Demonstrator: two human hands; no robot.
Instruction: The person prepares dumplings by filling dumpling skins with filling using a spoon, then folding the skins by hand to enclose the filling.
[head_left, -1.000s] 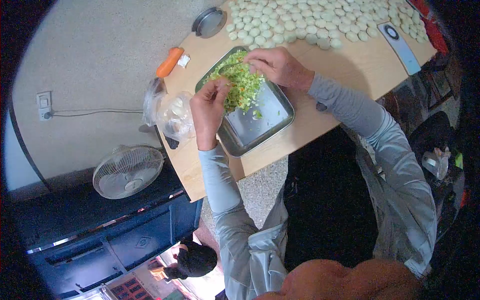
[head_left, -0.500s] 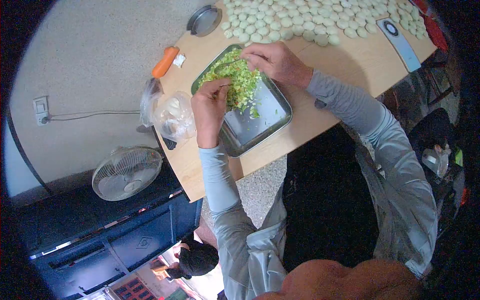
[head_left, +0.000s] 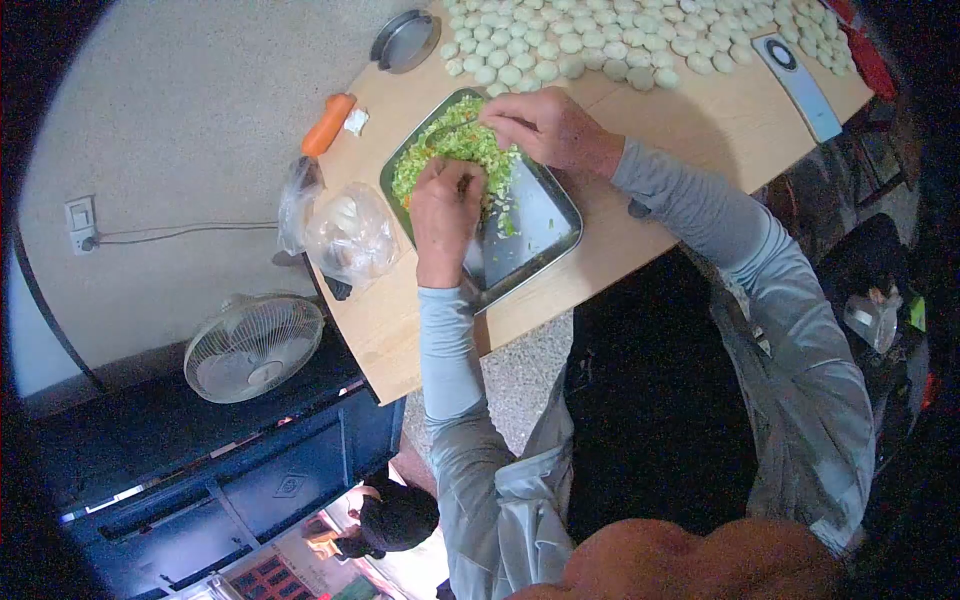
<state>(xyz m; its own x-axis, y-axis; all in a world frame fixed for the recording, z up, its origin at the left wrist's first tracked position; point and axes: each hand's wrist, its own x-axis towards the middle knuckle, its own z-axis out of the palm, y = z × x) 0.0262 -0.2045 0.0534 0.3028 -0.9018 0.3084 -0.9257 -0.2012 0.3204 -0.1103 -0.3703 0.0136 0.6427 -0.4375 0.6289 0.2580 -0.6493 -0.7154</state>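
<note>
A rectangular metal tray (head_left: 535,270) on the wooden table holds finely chopped green vegetables (head_left: 480,145) with small orange bits. The vegetables are heaped toward its far side, while part of the near bottom is bare. My right hand (head_left: 548,125) is closed on a thin metal utensil (head_left: 455,127) at the tray's upper right, and the utensil's far end reaches into the vegetables. Over the heap's left part, my left hand (head_left: 448,210) has its fingers curled together. Something small and dark shows at those fingers, too unclear to name.
Many pale dough rounds (head_left: 600,40) cover the table's far side, with a phone (head_left: 797,88) to their right. Left of the tray are a plastic bag (head_left: 350,235), a carrot (head_left: 328,124) and a round metal dish (head_left: 406,42). A fan (head_left: 255,348) stands lower left; a person (head_left: 395,515) is beyond.
My left hand has moved right and farther over the chopped vegetables, its fingers now curled closer together. My right hand has stayed nearly in place with the utensil.
</note>
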